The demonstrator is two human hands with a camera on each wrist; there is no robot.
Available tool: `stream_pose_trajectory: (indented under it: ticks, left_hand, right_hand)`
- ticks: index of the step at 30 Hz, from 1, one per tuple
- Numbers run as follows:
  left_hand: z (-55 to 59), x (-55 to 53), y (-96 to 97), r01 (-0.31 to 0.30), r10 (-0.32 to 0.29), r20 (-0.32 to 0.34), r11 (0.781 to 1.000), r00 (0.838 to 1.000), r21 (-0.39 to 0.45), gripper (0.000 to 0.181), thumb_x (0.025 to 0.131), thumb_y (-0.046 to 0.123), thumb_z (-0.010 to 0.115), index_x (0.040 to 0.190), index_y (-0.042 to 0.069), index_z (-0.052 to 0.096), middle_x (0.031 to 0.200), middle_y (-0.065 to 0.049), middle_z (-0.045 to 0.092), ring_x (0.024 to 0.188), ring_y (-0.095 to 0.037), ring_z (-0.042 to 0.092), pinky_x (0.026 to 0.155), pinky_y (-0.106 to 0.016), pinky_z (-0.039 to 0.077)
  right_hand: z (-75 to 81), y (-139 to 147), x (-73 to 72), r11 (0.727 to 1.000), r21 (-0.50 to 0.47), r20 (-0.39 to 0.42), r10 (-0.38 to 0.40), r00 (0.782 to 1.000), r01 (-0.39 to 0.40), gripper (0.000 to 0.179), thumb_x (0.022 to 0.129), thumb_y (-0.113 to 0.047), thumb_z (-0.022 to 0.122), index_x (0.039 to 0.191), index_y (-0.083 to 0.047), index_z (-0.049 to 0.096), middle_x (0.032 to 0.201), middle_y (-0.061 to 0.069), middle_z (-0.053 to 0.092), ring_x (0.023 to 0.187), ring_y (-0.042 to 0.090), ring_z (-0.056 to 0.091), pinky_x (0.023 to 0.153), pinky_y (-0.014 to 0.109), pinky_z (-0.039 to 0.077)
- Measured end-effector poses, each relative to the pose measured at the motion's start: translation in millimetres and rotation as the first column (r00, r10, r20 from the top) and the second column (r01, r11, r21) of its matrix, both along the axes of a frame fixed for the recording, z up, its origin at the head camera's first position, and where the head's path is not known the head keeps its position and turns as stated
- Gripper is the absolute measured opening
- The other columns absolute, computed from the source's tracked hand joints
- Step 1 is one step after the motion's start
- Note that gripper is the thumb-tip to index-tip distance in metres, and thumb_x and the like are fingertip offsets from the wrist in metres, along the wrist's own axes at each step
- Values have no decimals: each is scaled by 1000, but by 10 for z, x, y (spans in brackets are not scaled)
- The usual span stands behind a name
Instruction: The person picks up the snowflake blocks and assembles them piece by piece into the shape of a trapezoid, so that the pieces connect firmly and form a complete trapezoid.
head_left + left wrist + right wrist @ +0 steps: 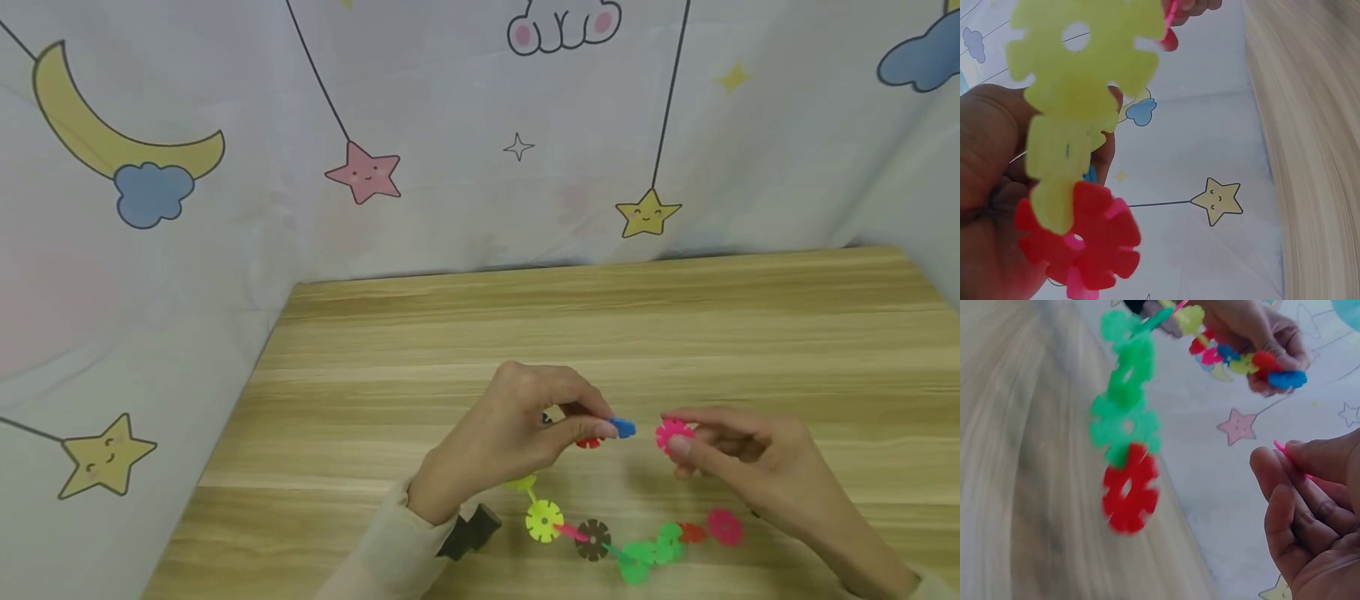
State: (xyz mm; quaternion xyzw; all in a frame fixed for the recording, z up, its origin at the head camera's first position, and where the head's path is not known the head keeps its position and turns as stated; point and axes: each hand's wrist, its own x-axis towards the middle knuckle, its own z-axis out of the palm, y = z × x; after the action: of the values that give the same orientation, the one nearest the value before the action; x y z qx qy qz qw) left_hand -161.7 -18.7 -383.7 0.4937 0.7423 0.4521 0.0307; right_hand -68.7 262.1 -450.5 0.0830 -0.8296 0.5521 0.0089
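Note:
My left hand (517,421) pinches one end of a chain of notched plastic snowflake discs, near a blue disc (622,428) with a red disc (590,442) beside it. From there the chain hangs and curves below the hands, through a yellow disc (544,521), a brown disc (593,540) and green discs (1125,422) to a pink disc (725,527). Facing the blue disc across a small gap, a loose pink disc (674,435) is pinched between thumb and fingers of my right hand (761,458). The left hand hides part of the chain.
A wood-grain table (420,325) lies beneath the hands. Behind it and at its sides hangs a pale cloth (465,208) printed with stars, a moon and clouds. A dark strapped device (471,533) sits at the left wrist.

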Motion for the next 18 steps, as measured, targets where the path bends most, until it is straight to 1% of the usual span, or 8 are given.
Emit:
stream_pose_trajectory:
  ticks: [3,7,9,12,16,18]
  left_hand:
    - [-6,-6,-2,8,-8,3,1000,1000,-1,7,93,8,83,97,3,80,83,-2,78,70,7,59,61,-10,51]
    - [-10,-11,-2,14,-14,0,1000,1000,-1,5,93,7,83,96,3,81,85,-2,78,71,6,59,62,-9,51]
    - [-10,-10,-1,15,-15,-2,1000,1000,0,5,92,6,83,95,4,80,86,-3,79,72,6,59,62,-9,51]
    - [-8,-10,5,16,-16,-5,1000,1000,0,4,93,7,83,94,4,80,87,-3,79,72,5,59,63,-9,52]
    - [-5,-4,6,16,-16,-3,1000,1000,-7,4,93,7,83,94,4,80,88,-3,79,73,6,60,63,-10,52]
    - [-3,-1,4,16,-16,-4,1000,1000,-10,4,93,7,83,94,4,80,89,-3,79,74,5,60,63,-10,53]
  right_hand:
    - [96,-54,-9,999,-51,6,11,1000,-11,25,99,2,73,124,-3,76,94,8,83,72,22,79,65,33,65]
    - [178,-124,-21,993,-116,19,32,999,-30,24,101,3,71,123,-5,75,89,7,81,69,25,77,64,34,65]
    - [192,-147,-33,989,-138,5,51,999,-50,24,101,5,69,123,-4,75,87,5,79,67,24,75,62,34,63]
    - [193,-159,-53,983,-171,-25,68,997,-71,24,101,8,67,121,-2,75,87,3,79,66,21,74,61,33,63]
    - [165,-170,-78,963,-247,-52,95,994,-105,26,100,13,65,122,2,74,88,4,81,64,19,74,61,33,64]
    - [153,-182,-87,958,-263,-62,105,993,-118,27,99,14,64,122,3,74,85,4,81,63,18,74,60,32,64]
